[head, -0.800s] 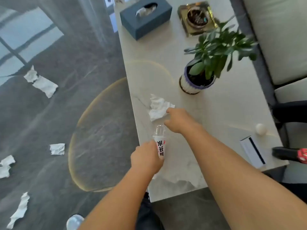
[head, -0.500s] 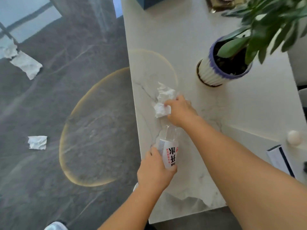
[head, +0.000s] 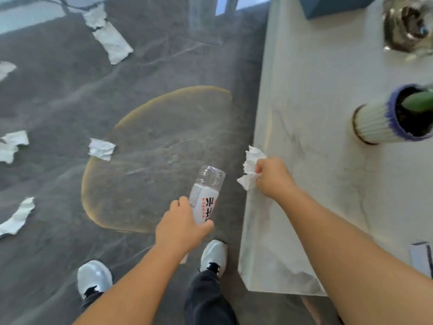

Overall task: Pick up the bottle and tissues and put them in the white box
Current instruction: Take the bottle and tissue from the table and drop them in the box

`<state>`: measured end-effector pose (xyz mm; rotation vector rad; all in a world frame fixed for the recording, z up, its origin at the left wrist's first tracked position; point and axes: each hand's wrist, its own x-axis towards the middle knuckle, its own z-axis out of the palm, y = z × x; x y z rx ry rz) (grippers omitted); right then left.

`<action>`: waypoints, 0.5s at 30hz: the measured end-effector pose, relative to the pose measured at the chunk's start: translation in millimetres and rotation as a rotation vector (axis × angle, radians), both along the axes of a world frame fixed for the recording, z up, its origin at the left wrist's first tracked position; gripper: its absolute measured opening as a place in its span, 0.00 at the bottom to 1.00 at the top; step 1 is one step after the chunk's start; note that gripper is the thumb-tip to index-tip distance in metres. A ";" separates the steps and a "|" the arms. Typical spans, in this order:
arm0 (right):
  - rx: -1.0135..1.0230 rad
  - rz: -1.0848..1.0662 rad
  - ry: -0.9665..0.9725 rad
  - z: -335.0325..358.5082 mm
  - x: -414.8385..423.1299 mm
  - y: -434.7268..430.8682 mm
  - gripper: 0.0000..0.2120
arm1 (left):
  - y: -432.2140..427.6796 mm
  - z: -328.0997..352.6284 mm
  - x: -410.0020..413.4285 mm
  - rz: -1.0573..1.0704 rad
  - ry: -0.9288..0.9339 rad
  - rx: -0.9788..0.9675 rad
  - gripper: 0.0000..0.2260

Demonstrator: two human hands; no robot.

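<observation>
My left hand (head: 181, 227) grips a clear plastic bottle (head: 206, 193) with a white label, held tilted over the dark floor left of the table. A crumpled white tissue (head: 250, 168) is clenched in my right hand (head: 274, 178) at the table's left edge. Several more tissues lie on the floor: one (head: 101, 148) near the gold ring pattern, a long one (head: 109, 38) at the top, others (head: 11, 145) at the far left. No white box is in view.
The white marble table (head: 316, 90) fills the right side, carrying a ribbed plant pot (head: 375, 125), a dark blue tissue box (head: 332, 5), a metallic tray (head: 407, 26) and a small white box (head: 421, 256). My two white shoes (head: 95, 277) stand on the floor.
Both hands have lifted their things off the table: the bottle now hangs over the floor, and the tissue has come to the table's left edge. The view has swung left.
</observation>
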<state>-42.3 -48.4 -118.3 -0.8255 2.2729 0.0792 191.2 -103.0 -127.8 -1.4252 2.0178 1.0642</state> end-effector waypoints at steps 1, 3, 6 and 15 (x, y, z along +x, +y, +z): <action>-0.013 0.008 -0.010 -0.8 21.5 -15.1 0.10 | -16.6 1.1 21.7 0.049 -0.008 -0.014 0.26; -0.011 0.006 -0.030 -1.1 69.4 -46.4 0.11 | -47.8 4.6 68.5 0.145 -0.031 -0.035 0.25; -0.004 0.195 -0.026 1.5 152.6 -95.5 0.10 | -88.2 7.7 148.0 0.273 -0.062 -0.009 0.27; 0.019 0.671 -0.157 25.5 446.7 -241.0 0.11 | -156.6 22.8 430.0 0.794 -0.095 0.106 0.32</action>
